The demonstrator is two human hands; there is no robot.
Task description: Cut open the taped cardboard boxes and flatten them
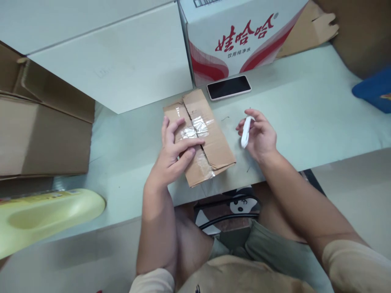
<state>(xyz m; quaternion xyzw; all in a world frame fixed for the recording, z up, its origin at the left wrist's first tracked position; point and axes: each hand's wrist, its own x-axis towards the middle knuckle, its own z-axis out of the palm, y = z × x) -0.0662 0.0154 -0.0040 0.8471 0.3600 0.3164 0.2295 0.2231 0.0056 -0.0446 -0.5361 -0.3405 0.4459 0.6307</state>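
Observation:
A small taped cardboard box (210, 134) lies on the pale green table (305, 114) in front of me. My left hand (172, 152) rests on the box's left half, fingers curled over the taped seam, holding it down. My right hand (258, 136) hovers just right of the box, closed around a slim white tool (246, 131) that looks like a small cutter, its tip pointing up and away from me.
A phone (229, 87) lies face up behind the box. A white and red printed carton (238, 36) stands at the back. Brown cartons (39, 130) sit at the left, a yellow plastic object (45, 215) at the near left, a blue object (374, 89) at the far right.

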